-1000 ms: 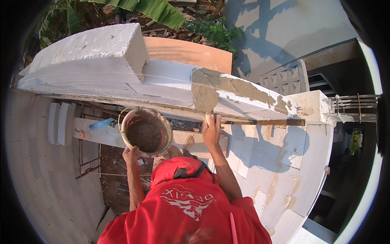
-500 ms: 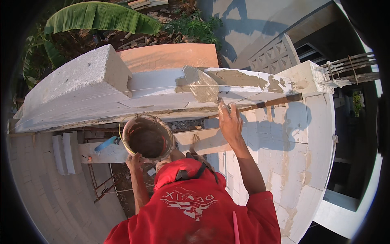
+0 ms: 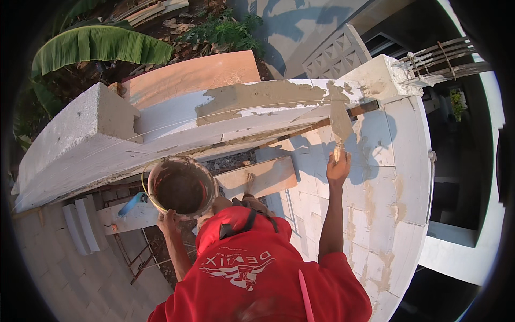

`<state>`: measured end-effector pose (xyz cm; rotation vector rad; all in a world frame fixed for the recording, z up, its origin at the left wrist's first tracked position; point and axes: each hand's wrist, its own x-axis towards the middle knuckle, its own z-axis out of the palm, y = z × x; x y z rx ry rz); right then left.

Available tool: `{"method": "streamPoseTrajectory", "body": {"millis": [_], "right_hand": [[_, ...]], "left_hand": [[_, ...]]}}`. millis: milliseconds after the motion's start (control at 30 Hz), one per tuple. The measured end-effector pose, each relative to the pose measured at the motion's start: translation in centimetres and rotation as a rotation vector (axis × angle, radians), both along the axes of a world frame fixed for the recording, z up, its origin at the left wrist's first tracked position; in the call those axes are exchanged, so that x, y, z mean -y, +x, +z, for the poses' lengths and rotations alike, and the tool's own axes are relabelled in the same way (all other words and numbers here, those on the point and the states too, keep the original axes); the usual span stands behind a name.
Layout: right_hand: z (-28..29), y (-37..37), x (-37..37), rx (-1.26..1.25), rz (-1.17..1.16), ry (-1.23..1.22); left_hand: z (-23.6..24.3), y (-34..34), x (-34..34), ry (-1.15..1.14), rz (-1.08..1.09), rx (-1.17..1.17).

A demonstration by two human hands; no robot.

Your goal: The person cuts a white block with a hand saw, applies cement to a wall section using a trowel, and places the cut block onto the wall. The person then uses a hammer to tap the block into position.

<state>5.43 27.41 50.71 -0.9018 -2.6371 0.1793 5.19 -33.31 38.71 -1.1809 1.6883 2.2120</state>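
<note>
One wall of white blocks curves across the head view, its top partly covered by a grey-brown mortar layer toward the right. A large white block sits on the wall's left part, and a thin string runs along the near side. Behind stand a peach-coloured panel and a broad green leaf; at the far right, metal bars jut from a pale column end. Below, a bare foot rests on a board.

The right arm reaches forward from the red sleeve, nearly straight, while the left forearm angles up toward the bucket's near edge.

The right hand is closed around the handle of a trowel, whose mortar-coated blade points away, its tip at the wall's near edge; whether it touches cannot be told. The left hand is clamped on the rim of a bucket holding wet mortar, on the near side of the wall.
</note>
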Motion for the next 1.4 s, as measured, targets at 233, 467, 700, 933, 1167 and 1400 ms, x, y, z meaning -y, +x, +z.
{"method": "streamPoseTrajectory", "body": {"millis": [233, 467, 700, 933, 1167, 1400], "right_hand": [[0.5, -5.0, -2.5, -0.134, -0.004, -0.072], [1.2, -5.4, -6.2, -0.017, -0.144, -0.026], [1.5, 1.4, -1.6, -0.271, 0.070, -0.207], [2.4, -7.2, 0.1, -0.299, 0.325, -0.399], [-4.6, 3.6, 2.5, 0.019, 0.424, -0.336], [-1.8, 6.2, -2.2, 0.296, 0.753, -0.700]], "left_hand": [[1.5, 1.4, -4.0, -0.035, 0.084, 0.044], [2.9, 2.4, -9.0, -0.058, 0.180, 0.069], [1.4, 4.2, -13.0, -0.059, 0.252, 0.105], [0.3, 5.2, -15.4, -0.047, 0.214, 0.081], [1.5, 4.9, -18.1, -0.071, 0.176, 0.062], [5.3, 4.1, -21.1, -0.165, 0.157, -0.004]]}}
